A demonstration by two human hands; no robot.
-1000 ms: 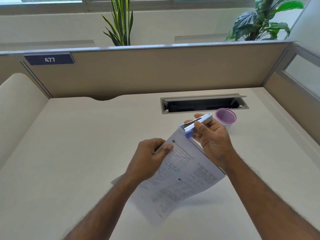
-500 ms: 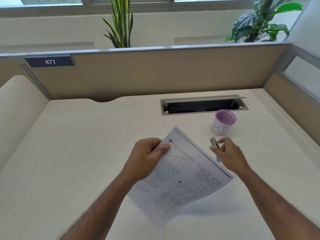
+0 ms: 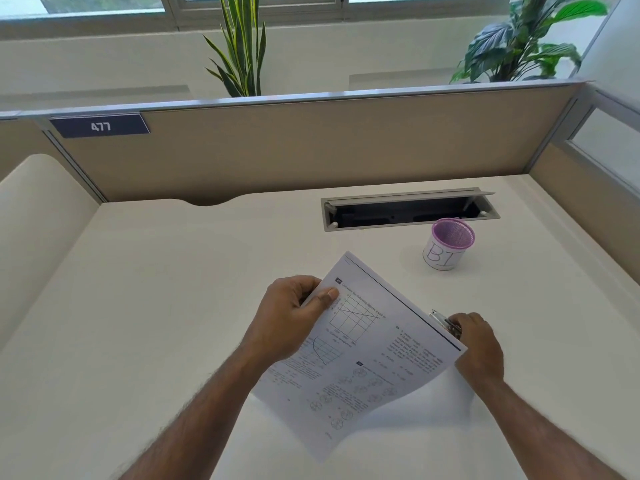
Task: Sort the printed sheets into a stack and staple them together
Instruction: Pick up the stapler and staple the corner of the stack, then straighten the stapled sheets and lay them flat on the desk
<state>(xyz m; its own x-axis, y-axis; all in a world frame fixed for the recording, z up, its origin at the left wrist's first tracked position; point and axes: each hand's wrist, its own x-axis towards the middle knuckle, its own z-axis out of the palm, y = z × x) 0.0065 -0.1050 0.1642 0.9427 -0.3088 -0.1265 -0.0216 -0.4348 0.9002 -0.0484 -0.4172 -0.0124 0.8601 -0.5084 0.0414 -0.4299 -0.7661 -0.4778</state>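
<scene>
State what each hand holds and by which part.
Left hand pinches the sheets at their upper left edge, thumb on top. Right hand grips the stapler by its rear end.

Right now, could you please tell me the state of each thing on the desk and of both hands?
Printed sheets: lifted off the desk, tilted, pinched by the left hand.
Left hand: shut on the sheets' left edge.
Stapler: gripped by the right hand, partly behind the sheets.
Right hand: shut on the stapler.
Purple mesh cup: upright, looks empty.
Cable hatch: lid open.
</scene>
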